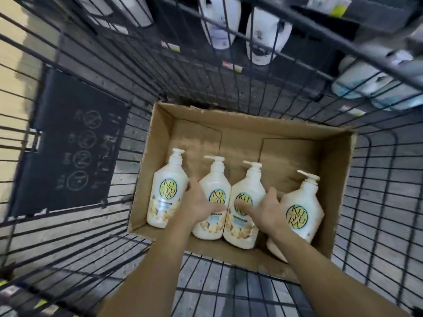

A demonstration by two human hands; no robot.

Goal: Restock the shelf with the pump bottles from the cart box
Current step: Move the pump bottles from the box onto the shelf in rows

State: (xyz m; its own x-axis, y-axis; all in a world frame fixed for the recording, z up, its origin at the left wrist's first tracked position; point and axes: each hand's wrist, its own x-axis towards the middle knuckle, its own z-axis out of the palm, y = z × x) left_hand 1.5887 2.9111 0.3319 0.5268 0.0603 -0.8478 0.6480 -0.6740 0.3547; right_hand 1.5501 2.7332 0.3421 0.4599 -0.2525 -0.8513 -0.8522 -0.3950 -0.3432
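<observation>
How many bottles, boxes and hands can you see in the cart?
Bottles: 4
Box: 1
Hands: 2, left hand and right hand
Total: 7

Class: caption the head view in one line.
Both hands reach onto four pump bottles in the cart's cardboard box.
</observation>
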